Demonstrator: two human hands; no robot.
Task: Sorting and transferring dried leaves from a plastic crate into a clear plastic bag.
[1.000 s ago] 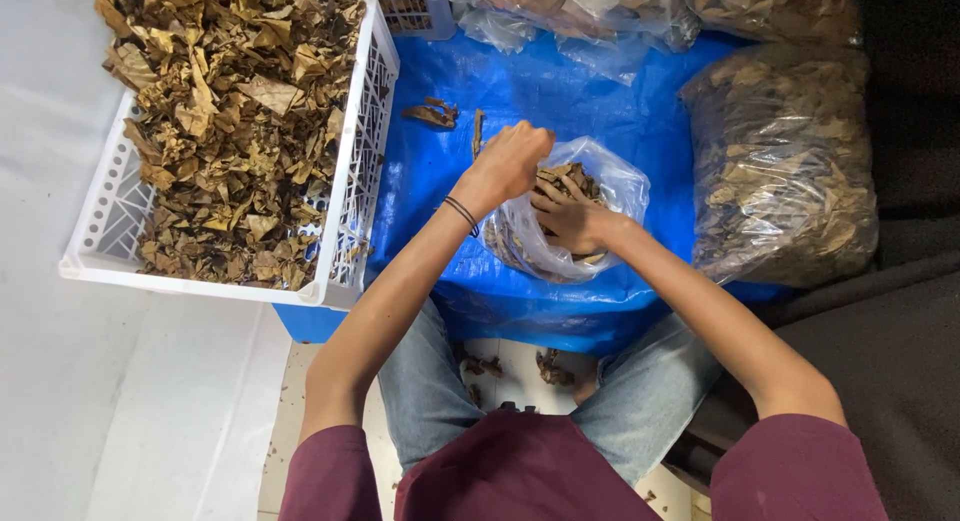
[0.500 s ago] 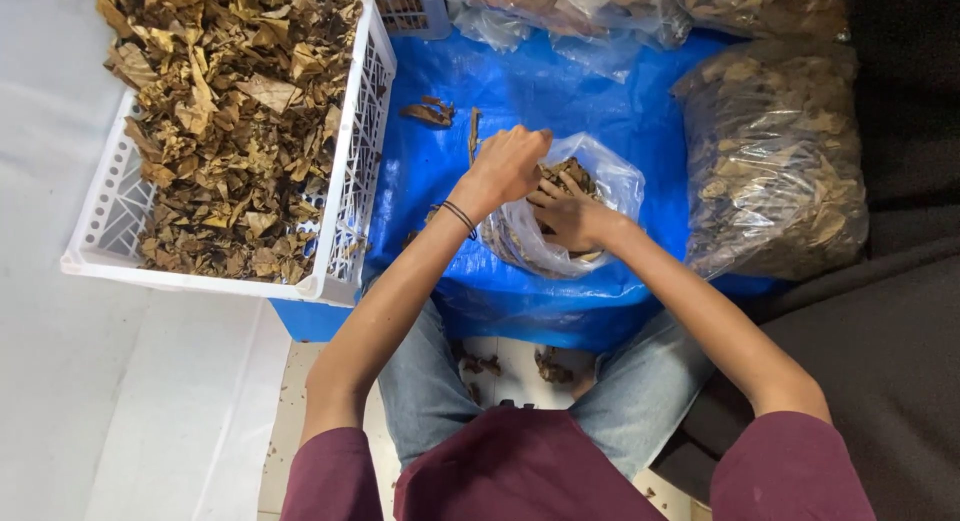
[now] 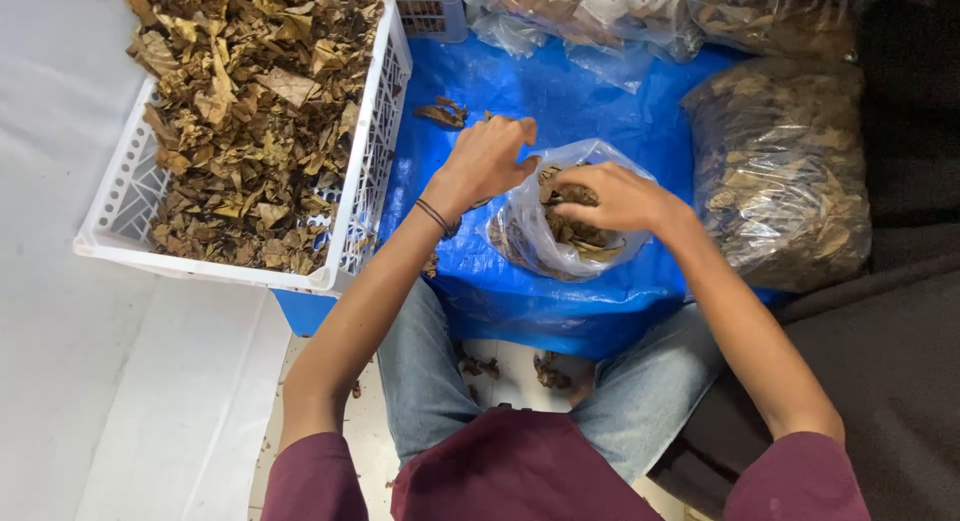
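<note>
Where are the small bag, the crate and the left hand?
small bag (image 3: 520, 236): head view, clear plastic side.
crate (image 3: 365, 176): head view, white right wall.
left hand (image 3: 487, 161): head view, back of hand.

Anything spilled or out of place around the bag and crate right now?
Yes. Dry leaf bits lie scattered on the floor between the person's knees, below the blue sheet. A few loose leaves also sit on the sheet beside the white crate, outside the small clear bag.

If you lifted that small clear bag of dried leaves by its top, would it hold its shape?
Probably not. The small clear bag is thin crinkled film, slumped on the blue sheet, so it would likely sag. Its dried leaves look curled and brittle, so probably light and apt to crumble under the right hand.
</note>
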